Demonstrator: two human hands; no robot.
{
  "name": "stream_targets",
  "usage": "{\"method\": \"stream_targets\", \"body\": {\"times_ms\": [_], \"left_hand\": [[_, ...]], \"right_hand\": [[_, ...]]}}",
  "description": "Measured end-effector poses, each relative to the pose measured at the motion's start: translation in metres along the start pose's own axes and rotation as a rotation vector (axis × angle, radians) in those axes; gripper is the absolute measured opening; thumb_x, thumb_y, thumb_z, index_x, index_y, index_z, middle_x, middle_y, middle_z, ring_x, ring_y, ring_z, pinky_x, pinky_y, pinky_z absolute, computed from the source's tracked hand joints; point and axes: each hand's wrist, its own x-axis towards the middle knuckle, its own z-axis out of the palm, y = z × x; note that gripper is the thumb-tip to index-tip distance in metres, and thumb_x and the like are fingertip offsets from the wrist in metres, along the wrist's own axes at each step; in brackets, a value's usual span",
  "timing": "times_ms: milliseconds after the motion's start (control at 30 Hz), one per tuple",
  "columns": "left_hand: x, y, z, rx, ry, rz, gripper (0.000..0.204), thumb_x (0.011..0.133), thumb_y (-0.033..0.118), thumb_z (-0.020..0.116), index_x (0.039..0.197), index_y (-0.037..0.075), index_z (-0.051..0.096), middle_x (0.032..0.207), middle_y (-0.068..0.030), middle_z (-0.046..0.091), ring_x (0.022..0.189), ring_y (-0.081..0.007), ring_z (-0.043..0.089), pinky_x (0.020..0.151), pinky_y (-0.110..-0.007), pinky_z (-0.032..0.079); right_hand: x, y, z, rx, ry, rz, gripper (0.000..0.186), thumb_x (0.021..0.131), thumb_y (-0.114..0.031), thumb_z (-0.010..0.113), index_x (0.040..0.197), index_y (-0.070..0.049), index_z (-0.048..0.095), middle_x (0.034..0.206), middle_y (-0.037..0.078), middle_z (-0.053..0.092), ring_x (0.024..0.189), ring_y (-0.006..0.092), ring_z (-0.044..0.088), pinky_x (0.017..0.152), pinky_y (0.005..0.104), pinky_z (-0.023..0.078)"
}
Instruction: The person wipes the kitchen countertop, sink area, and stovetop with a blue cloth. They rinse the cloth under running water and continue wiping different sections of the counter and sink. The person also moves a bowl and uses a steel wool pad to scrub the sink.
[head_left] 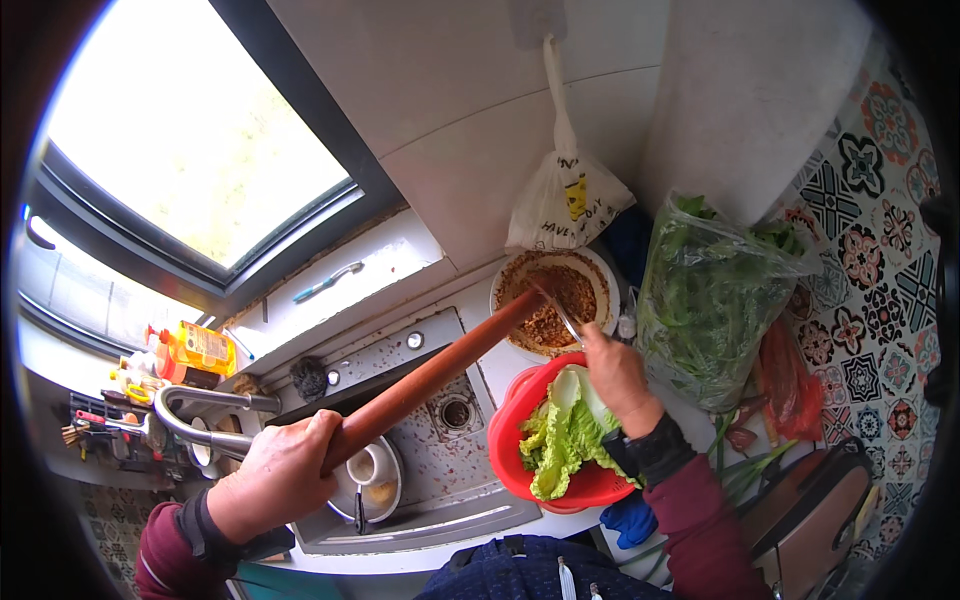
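Observation:
My left hand [270,480] is wrapped round the thick end of a long reddish-brown wooden pestle-like stick [430,383], which slants across the sink. Its far end is over a white bowl [606,282] holding a coarse brown crushed mixture [572,297], some of it smeared up the inner wall. In my right hand [622,382] is a slender metal utensil [566,315], its tip at the stick's far end; my fingers hide its handle, and I cannot tell its kind. Just below that hand, a red plastic basin [508,468] holds green lettuce leaves [568,425].
Below the stick is a speckled sink [420,455] with a small pot [396,500] in it and a curved faucet [205,435] at left. A clear bag of greens [690,330] stands right of the bowl. A white plastic bag [568,200] hangs behind. An open window [200,130] is at upper left.

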Motion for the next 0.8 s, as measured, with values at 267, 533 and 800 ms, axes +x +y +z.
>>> {"method": "stream_targets", "body": {"times_ms": [267, 533, 800], "left_hand": [[0.019, 0.021, -0.032, 0.901, 0.458, 0.132, 0.028, 0.077, 0.011, 0.064, 0.103, 0.003, 0.057, 0.078, -0.0031, 0.054, 0.067, -0.0159, 0.059, 0.054, -0.028, 0.048], [0.036, 0.04, -0.075, 1.102, 0.58, 0.228, 0.025, 0.077, 0.012, 0.064, 0.101, 0.005, 0.06, 0.078, -0.0027, 0.053, 0.066, -0.0155, 0.055, 0.055, -0.028, 0.046], [0.05, 0.055, -0.098, 1.282, 0.583, 0.341, 0.028, 0.079, 0.015, 0.072, 0.102, 0.01, 0.058, 0.082, -0.0023, 0.053, 0.071, -0.0153, 0.054, 0.061, -0.028, 0.044]], "right_hand": [[-0.041, -0.069, -0.013, 0.339, 0.166, -0.201, 0.029, 0.095, -0.014, 0.058, 0.121, -0.005, 0.05, 0.074, 0.018, 0.065, 0.062, 0.0314, 0.066, 0.046, 0.0379, 0.049], [-0.024, -0.056, -0.007, 0.41, 0.378, -0.301, 0.034, 0.091, -0.003, 0.05, 0.124, -0.007, 0.048, 0.079, 0.012, 0.059, 0.055, 0.0275, 0.061, 0.043, 0.0362, 0.048], [-0.02, -0.031, -0.02, 0.372, 0.2, -0.044, 0.021, 0.094, -0.014, 0.054, 0.114, -0.007, 0.051, 0.063, 0.015, 0.061, 0.056, 0.0332, 0.062, 0.047, 0.0431, 0.048]]}}
